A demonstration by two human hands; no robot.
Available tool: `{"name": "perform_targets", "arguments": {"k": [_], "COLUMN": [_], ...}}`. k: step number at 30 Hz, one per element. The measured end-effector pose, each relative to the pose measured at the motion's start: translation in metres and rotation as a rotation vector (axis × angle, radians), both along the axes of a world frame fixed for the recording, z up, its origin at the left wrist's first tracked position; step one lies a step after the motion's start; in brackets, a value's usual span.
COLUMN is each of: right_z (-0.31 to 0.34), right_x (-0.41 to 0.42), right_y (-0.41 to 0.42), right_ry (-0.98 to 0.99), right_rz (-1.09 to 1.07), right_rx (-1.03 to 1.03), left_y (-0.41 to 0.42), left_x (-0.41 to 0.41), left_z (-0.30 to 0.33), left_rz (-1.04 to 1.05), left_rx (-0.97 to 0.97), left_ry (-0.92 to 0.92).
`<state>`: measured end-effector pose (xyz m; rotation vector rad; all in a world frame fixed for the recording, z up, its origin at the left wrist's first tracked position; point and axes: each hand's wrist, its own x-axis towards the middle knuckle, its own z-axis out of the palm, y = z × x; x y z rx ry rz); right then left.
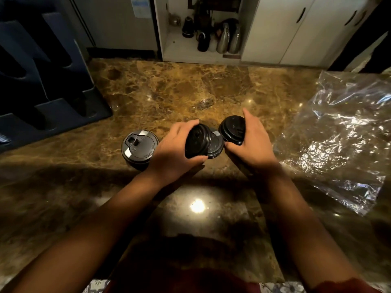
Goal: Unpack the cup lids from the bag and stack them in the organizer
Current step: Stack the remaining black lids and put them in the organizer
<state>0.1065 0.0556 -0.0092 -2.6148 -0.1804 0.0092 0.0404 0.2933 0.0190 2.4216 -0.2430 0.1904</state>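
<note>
Black plastic cup lids point(197, 142), tilted on edge, sit gripped in the left hand point(175, 151); the right hand point(251, 138) curls round another lid stack point(231, 130), likely gathering them. Organizer point(48, 85) far left; empty bag point(338, 132) right.

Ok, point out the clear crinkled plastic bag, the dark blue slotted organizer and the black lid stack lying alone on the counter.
Clear crinkled plastic bag point(338, 132): head view, on its creased middle.
Dark blue slotted organizer point(61, 106): head view, on its front base ledge.
Black lid stack lying alone point(139, 148): head view, on the top lid's flat face.
</note>
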Motion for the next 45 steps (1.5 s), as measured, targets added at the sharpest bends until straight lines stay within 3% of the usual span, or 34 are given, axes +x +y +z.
{"name": "perform_targets", "arguments": {"k": [4, 12, 17, 22, 28, 34, 41, 45], "right_z": [-0.004, -0.001, 0.004, -0.011, -0.018, -0.016, -0.028, -0.031], "right_x": [0.004, -0.005, -0.007, -0.013, -0.009, -0.011, -0.018, -0.022], "right_y": [0.002, -0.004, 0.017, 0.039, 0.029, 0.041, 0.045, 0.023], "right_ry": [-0.041, -0.042, -0.083, -0.048, 0.039, -0.106, -0.032, 0.15], "right_rz": [-0.053, -0.14, 0.104, 0.223, 0.255, 0.267, 0.227, 0.237], "right_rx": [0.073, 0.481, 0.349, 0.182, 0.268, 0.372, 0.261, 0.552], "left_y": [-0.008, -0.001, 0.0, -0.001, -0.008, -0.006, -0.009, -0.01], "left_x": [0.005, 0.011, 0.014, 0.018, 0.032, 0.036, 0.032, 0.028], "left_z": [-0.007, 0.011, 0.015, 0.005, -0.004, -0.006, -0.009, -0.008], "left_rz": [-0.01, 0.103, 0.126, 0.086, 0.038, 0.059, 0.025, 0.0], "left_rx": [-0.011, -0.176, -0.204, -0.155, -0.07, -0.092, -0.024, 0.054], "left_ry": [-0.002, -0.03, -0.054, 0.037, 0.098, 0.102, 0.168, 0.171]}}
